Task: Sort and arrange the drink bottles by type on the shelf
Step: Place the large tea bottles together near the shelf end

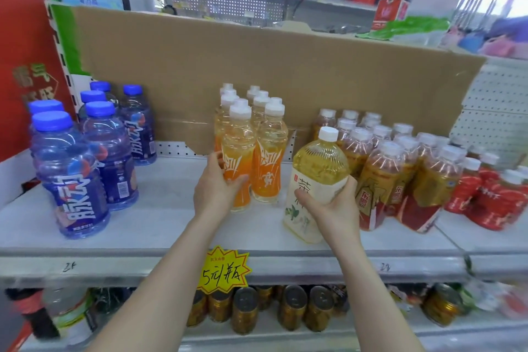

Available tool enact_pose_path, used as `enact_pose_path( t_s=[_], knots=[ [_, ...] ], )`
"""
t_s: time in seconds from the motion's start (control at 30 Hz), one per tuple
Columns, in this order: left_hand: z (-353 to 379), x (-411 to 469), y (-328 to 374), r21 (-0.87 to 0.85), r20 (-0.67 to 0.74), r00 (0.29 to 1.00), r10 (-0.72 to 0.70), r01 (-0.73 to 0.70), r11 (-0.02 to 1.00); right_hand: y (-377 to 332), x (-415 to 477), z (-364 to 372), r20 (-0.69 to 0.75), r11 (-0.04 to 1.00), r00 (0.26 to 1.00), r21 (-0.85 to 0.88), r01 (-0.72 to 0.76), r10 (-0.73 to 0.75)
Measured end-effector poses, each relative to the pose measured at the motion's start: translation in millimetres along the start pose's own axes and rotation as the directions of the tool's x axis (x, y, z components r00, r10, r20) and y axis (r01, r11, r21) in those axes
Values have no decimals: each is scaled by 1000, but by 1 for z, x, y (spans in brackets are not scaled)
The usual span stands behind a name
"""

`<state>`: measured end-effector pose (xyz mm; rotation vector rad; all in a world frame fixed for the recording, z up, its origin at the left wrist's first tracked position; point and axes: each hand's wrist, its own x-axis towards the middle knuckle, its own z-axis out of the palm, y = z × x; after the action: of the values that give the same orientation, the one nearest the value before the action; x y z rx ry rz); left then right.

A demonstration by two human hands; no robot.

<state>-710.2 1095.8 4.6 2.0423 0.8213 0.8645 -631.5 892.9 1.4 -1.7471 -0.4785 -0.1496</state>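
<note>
Hand on tea: right hand (334, 206) curls round the pale tea bottle (317, 168); I see it leaning, low by the shelf (148, 226).
Hand on orange: left hand (217, 188) wraps the front orange bottle (240, 148), which stands up.
Tea's spot: between the orange ones and the gold bottles (383, 177).
Done: blue bottles (77, 180), orange, gold and red bottles (491, 197) stand in their own groups.
Left: I think the tea needs a home.

Red-labelled plastic bottles (497, 197) are cut off at the right edge; a clear plastic bottle (71, 314) below is too blurred to read.
</note>
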Motion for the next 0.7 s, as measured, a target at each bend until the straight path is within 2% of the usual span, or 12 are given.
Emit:
enact_pose_path(
  t_s=[0.23,0.5,0.6,0.7],
  knots=[
    [6,-4,-7,-26,68,995,70,-68,997,-7,-7,-22,-40,997,999,83,-7,11],
    [13,-64,12,-46,-39,978,205,-207,977,-1,-51,-92,-170,972,979,225,-70,110],
    [31,-98,32,-136,-11,962,272,-271,953,11,-65,-129,-220,965,963,241,-99,154],
    [57,-137,59,-328,108,949,296,-247,912,27,-75,-170,-249,954,948,270,-128,197]
  ],
)
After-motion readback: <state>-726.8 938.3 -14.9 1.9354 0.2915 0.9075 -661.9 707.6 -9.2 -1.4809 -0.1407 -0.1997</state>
